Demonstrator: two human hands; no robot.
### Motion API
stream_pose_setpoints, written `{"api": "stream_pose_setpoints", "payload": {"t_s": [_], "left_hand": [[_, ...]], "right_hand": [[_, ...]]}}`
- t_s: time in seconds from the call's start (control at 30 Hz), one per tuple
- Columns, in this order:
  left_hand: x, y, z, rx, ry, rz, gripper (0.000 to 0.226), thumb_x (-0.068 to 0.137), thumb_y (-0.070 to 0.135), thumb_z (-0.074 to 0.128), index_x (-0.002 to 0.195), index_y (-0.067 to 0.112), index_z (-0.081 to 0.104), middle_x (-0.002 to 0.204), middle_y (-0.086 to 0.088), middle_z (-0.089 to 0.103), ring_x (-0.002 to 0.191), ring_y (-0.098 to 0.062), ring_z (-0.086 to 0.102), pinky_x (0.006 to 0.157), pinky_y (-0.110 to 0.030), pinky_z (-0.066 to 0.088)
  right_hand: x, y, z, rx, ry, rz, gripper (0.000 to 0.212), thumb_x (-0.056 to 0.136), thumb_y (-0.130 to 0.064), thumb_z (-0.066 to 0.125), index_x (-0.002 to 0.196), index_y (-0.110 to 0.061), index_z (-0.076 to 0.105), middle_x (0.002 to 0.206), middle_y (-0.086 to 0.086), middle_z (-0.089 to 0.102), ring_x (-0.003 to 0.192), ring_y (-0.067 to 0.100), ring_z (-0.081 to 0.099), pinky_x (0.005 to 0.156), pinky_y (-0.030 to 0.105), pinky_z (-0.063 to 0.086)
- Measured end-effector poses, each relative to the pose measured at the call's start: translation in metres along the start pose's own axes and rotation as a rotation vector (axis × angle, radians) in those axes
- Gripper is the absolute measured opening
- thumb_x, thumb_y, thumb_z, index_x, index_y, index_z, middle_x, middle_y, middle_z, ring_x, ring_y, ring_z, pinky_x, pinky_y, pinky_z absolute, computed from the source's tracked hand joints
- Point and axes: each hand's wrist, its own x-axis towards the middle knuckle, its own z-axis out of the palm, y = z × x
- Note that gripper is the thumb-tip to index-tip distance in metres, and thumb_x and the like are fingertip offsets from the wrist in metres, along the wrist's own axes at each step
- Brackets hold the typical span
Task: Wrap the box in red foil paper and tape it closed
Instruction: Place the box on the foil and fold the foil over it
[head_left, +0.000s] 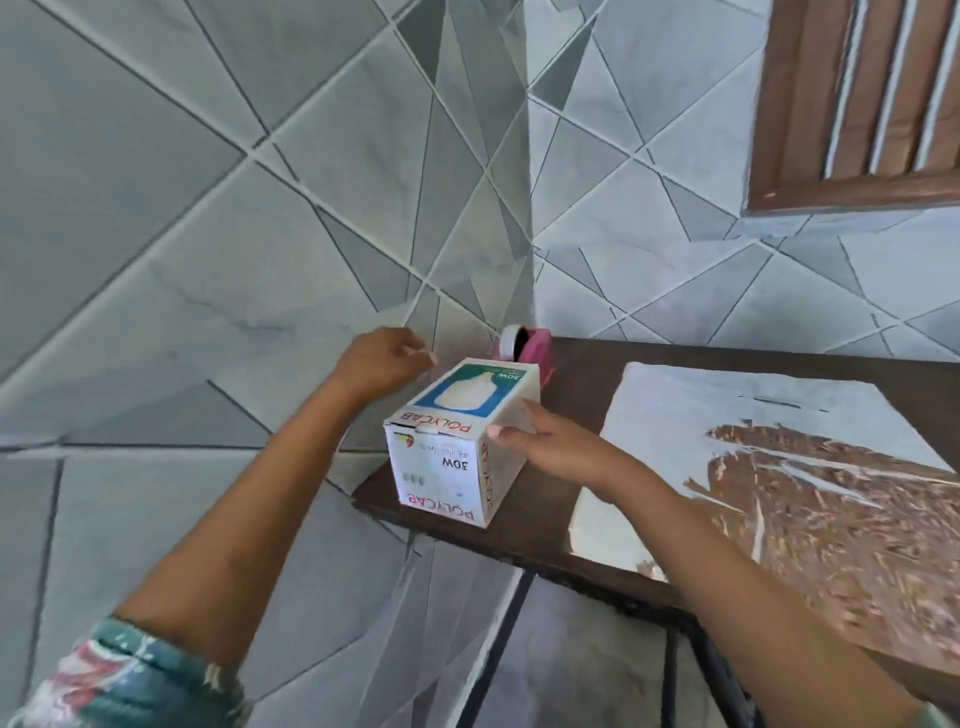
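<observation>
brown table | grey tiled walls | foil sheet flat | right hand grips box | left hand loose

Grey geometric-tiled walls meet behind a dark table; brown louvred window.

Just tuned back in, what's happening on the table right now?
The person's right hand grips the bulb box on the table; the left hand hovers beside it, holding nothing. The foil sheet lies flat to the right, and the pink tape dispenser sits behind the box. Wrapping has not begun.
</observation>
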Motion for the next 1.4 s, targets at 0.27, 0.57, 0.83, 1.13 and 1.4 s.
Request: {"api": "stream_pose_setpoints", "payload": {"t_s": [0.27,0.57,0.83,1.13,1.4], "left_hand": [[-0.022,-0.026,0.015,-0.374,-0.289,-0.352,0.026,0.092,0.028,0.056,0.105,0.007,0.064,0.086,-0.006,0.072,0.075,-0.017,0.064,0.073,-0.032,0.054],[-0.007,0.046,0.033,-0.512,-0.281,-0.196,0.014,0.094,0.020,0.053,0.097,0.009,0.061,0.080,-0.003,0.066,0.068,-0.012,0.060,0.059,-0.027,0.051],[0.024,0.143,0.110,-0.585,-0.459,-0.012,0.013,0.092,0.019,0.053,0.096,0.012,0.064,0.083,-0.005,0.068,0.074,-0.016,0.063,0.075,-0.034,0.054],[0.060,0.218,0.193,-0.512,-0.570,0.016,0.019,0.096,0.019,0.041,0.093,0.014,0.058,0.077,-0.004,0.065,0.071,-0.015,0.061,0.080,-0.032,0.049],[0.080,0.208,0.204,-0.486,-0.402,0.105,0.039,0.095,0.030,0.048,0.126,0.007,0.055,0.127,-0.012,0.059,0.116,-0.030,0.056,0.101,-0.038,0.044]], "right_hand": [[0.009,-0.005,0.036,0.186,0.105,0.072,0.077,0.088,-0.053,0.050,0.149,-0.024,0.013,0.143,-0.003,0.045,0.128,0.020,0.043,0.097,0.039,0.040],[-0.028,-0.006,-0.017,0.030,0.374,-0.002,0.053,0.095,-0.043,0.046,0.139,-0.024,0.024,0.135,-0.002,0.052,0.121,0.019,0.052,0.083,0.030,0.043],[-0.070,0.046,-0.093,-0.064,0.576,0.179,0.064,0.092,-0.053,0.045,0.138,-0.014,0.024,0.129,0.005,0.057,0.110,0.025,0.060,0.092,0.046,0.050],[-0.074,0.104,-0.120,0.138,0.580,0.276,0.075,0.088,-0.055,0.048,0.148,-0.026,0.014,0.150,-0.001,0.035,0.132,0.024,0.042,0.109,0.047,0.037],[-0.094,0.148,-0.155,0.019,0.978,0.227,0.044,0.090,-0.024,0.061,0.131,-0.013,0.051,0.136,0.007,0.052,0.122,0.026,0.051,0.102,0.036,0.040]]}}
